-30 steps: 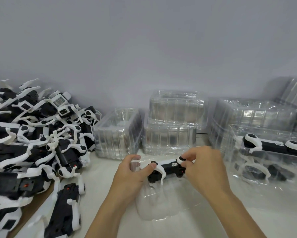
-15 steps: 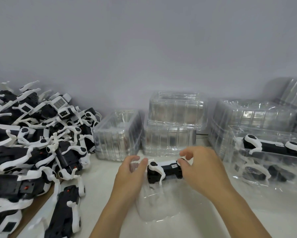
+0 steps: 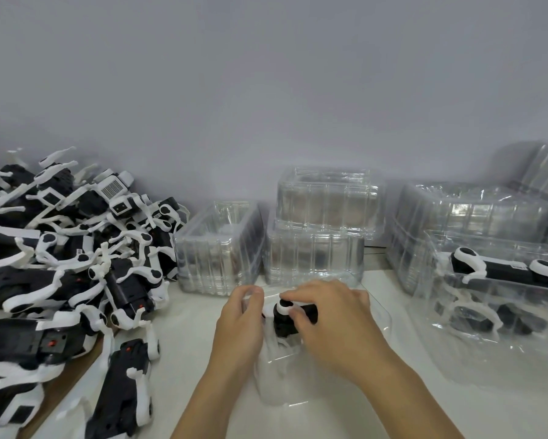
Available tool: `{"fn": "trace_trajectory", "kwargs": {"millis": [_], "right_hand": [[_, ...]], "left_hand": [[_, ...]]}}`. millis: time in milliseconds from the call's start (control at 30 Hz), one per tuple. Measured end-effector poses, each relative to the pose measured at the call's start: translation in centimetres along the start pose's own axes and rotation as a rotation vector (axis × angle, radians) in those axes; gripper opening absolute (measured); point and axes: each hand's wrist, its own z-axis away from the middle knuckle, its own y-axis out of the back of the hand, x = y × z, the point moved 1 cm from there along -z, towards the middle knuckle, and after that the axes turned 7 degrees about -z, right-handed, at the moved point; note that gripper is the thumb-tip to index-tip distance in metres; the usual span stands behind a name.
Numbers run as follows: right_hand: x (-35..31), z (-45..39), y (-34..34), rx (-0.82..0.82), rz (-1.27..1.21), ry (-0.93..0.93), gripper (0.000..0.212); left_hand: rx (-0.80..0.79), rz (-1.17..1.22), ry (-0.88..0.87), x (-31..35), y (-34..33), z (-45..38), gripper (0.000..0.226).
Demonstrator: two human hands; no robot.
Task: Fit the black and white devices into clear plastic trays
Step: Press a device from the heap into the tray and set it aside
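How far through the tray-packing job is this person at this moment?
Early on. Done: at least one filled tray on the right holds a device. In hand: the left hand steadies a clear tray while the right hand presses a device into it. Left: a big pile of loose devices on the left, with empty tray stacks behind.
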Motion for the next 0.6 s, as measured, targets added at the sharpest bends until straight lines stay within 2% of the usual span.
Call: {"fn": "trace_trajectory", "kwargs": {"millis": [133,367,600], "right_hand": [[0.36,-0.17,0.05,-0.067,-0.051,0.003,0.027],[0.45,-0.21,0.05,-0.081,-0.05,0.004,0.028],[-0.25,0.14,-0.13,-0.033,0.022,0.078,0.019]], "left_hand": [[0.022,0.002,-0.024,-0.18,-0.09,-0.22,0.017],[0.03,0.002,-0.019,-0.19,-0.14,-0.22,0.016],[0.03,0.06,0.028,0.14,-0.07,-0.14,0.02]]}}
